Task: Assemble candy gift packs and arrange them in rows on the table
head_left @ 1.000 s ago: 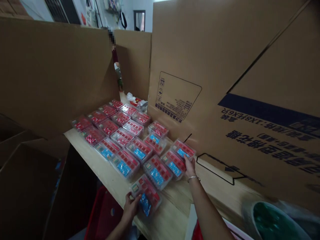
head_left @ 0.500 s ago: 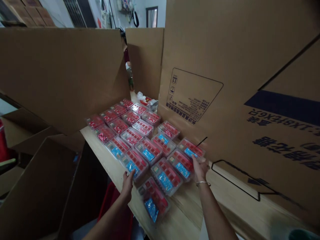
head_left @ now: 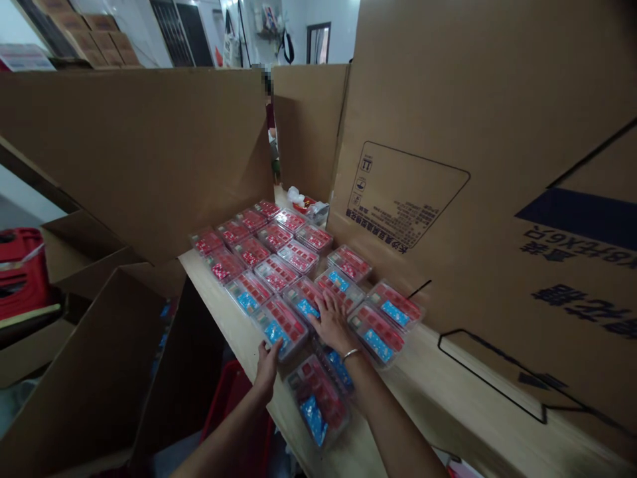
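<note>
1. The left hand [head_left: 267, 370] had its fingers [head_left: 277, 344] narrowly apart, touching the edge of a clear plastic pack [head_left: 280, 327], not gripping it.
2. The right hand [head_left: 332, 323] lay fingers wide across two neighbouring packs [head_left: 340, 285].
3. All the packs lay in rows on the wooden surface [head_left: 438, 378].

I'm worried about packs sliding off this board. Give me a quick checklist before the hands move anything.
Left hand on the clear plastic pack: ok, fingers touch its edge.
Right hand: ok, spread flat on the packs.
Nearest pack and the edge of the wooden board: not ok, it sits very close to the edge.
Pack beneath the right wrist: cannot tell, partly hidden.
Pack lids: cannot tell whether they are fastened.
</note>
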`<state>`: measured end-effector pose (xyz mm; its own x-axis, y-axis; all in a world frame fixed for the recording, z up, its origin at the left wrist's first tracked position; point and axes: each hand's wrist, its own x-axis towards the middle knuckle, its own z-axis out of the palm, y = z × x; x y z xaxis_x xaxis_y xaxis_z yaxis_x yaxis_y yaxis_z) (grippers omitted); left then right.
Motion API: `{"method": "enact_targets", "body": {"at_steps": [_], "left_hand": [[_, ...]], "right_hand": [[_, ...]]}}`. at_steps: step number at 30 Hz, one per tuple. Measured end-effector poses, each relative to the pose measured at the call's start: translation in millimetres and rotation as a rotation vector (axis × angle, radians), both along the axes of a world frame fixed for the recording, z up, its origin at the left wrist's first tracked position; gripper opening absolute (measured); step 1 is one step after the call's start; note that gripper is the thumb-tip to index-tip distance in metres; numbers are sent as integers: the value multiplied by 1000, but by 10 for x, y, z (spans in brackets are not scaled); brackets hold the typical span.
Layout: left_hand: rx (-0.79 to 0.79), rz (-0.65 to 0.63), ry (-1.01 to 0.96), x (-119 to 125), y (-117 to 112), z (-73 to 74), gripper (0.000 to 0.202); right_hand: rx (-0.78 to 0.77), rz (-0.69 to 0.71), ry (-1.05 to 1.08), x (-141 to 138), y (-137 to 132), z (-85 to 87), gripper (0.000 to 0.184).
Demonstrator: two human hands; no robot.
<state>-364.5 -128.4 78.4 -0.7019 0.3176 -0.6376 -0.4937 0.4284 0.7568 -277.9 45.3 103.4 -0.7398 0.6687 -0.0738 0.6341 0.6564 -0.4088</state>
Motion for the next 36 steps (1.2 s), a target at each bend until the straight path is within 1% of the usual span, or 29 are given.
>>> {"method": "enact_targets", "body": {"at_steps": [2,5,7,9,11,13,16,19,21,22,24,25,27,29,31,32,34,36], "left_hand": [[8,1,-13,-3,-5,54,64],[35,-31,-43,-23,-37,152,49],[68,-40,-34,-47,-65,193,40],[112,-26,27,-74,-82,197,38],[130,-8,122,-103,-83,172,38],[96,5,191,-129,-73,137,37],[33,17,217,-159,-62,97,36],[-13,27,206,-174,-59,82,35],[-44,36,195,-187,-59,82,34],[-58,38,189,-196,-59,84,33],[-79,38,175,-221,-59,96,32],[-86,35,167,-234,-60,106,32],[-92,26,149,-257,-60,135,33],[-81,18,132,-267,-59,169,34],[-64,19,109,-263,-53,201,35],[-58,22,93,-259,-50,213,35],[-49,30,57,-250,-43,224,35],[-33,36,26,-247,-44,221,37]], "right_hand": [[-46,23,-59,-3,49,101,63],[-87,29,-170,-77,90,234,84],[-84,22,-203,-144,86,268,98],[-76,18,-212,-197,64,263,108],[-60,11,-210,-228,37,239,110],[-36,-12,-176,-241,20,213,107],[-12,-77,-95,-217,20,198,102],[12,-128,-17,-69,-26,242,96],[49,-143,49,141,-166,289,91],[68,-142,83,277,-283,305,90],[92,-129,119,580,-612,296,90],[97,-127,116,730,-809,262,91],[89,-125,43,985,-1207,136,89],[48,-120,-50,1138,-1527,-27,88],[18,-140,-140,1175,-1709,-149,87],[9,-151,-167,1152,-1745,-172,86],[2,-160,-171,1035,-1727,-125,84],[-1,-136,-120,826,-1624,15,82]]}}
